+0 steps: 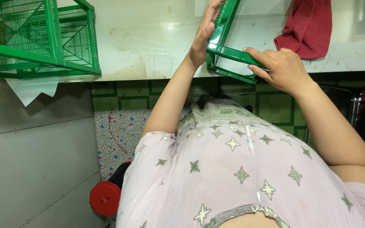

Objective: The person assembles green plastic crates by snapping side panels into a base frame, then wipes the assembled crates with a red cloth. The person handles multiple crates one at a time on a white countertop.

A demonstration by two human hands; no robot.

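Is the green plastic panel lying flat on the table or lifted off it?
Lifted and tilted: both hands hold the green panel by its edges, left hand and right hand, above the white table.

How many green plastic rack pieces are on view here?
2. One green mesh panel is held between the left hand and right hand at top centre. An assembled green rack stands top left on the white table. More may lie out of view.

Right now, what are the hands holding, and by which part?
Both hold a green plastic panel: left hand on its side edge, right hand gripping its bottom rail.
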